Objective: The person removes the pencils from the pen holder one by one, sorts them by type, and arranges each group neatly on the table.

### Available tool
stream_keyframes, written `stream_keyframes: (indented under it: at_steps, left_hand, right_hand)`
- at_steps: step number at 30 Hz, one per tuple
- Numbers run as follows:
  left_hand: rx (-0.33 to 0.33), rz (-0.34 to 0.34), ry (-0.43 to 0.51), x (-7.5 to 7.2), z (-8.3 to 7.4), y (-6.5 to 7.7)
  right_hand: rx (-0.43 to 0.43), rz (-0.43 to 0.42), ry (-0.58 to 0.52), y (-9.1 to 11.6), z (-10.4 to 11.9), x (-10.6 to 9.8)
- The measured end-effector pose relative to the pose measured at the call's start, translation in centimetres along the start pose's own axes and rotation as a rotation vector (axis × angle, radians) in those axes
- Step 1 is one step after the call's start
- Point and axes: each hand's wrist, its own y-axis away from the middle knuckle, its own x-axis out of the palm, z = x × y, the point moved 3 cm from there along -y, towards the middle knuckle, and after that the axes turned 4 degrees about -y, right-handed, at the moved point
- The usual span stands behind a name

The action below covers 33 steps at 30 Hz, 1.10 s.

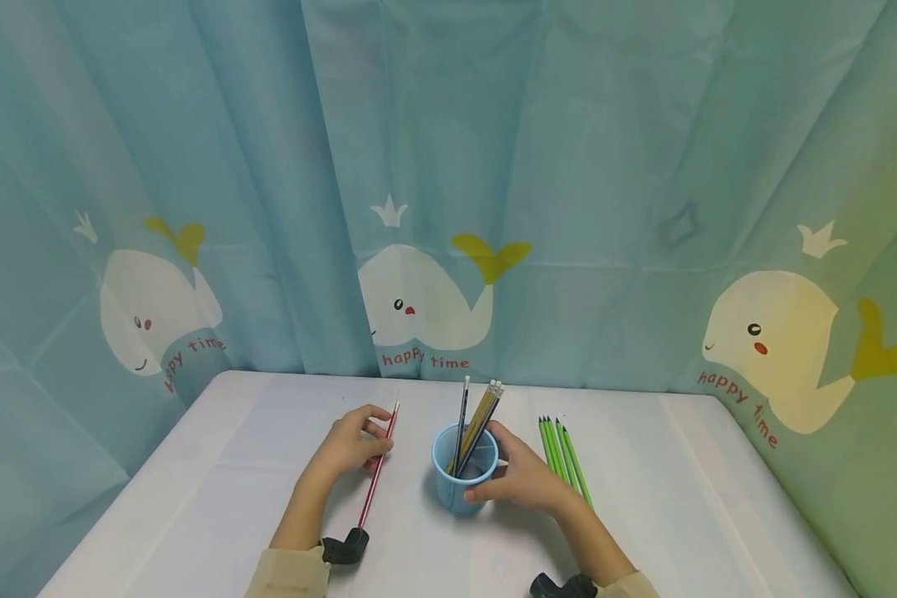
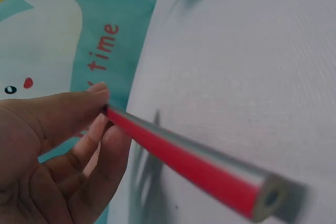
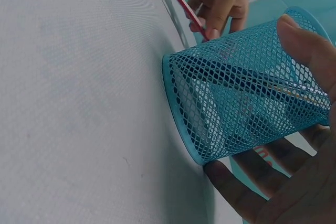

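Observation:
My left hand (image 1: pixel 355 440) pinches a red-striped pencil (image 1: pixel 374 490) between thumb and fingers, just above the table. In the left wrist view its unsharpened, flat end (image 2: pixel 268 198) points towards the camera. A light-blue mesh pen cup (image 1: pixel 456 494) stands on the table to the right of that hand. Several pencils (image 1: pixel 478 423), dark and gold-coloured with whitish ends up, lean inside it. My right hand (image 1: pixel 526 473) grips the cup from its right side; the right wrist view shows the thumb (image 3: pixel 304 43) on one side of the mesh and fingers (image 3: pixel 236 190) on the other.
Several green pencils (image 1: pixel 564 457) lie on the white table (image 1: pixel 680 498), to the right of my right hand. Behind the table hangs a blue-green curtain (image 1: pixel 605 208) printed with whales. Dark wrist-camera mounts (image 1: pixel 347 546) are strapped at both wrists.

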Motion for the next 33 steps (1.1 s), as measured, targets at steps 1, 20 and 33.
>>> stream_keyframes:
  at_steps: [1, 20, 33]
  left_hand:
    - [-0.004, 0.003, -0.004, 0.1, 0.1, 0.0]
    - [0.001, 0.01, -0.062, 0.0, 0.0, 0.3]
    - [0.336, 0.036, -0.015, -0.4, -5.5, 2.1]
  right_hand:
    - [-0.004, 0.001, -0.001, 0.0, 0.0, 0.0]
    - [0.001, -0.003, 0.007, 0.0, 0.1, 0.0]
    - [0.004, -0.013, 0.022, -0.1, 0.0, 0.1]
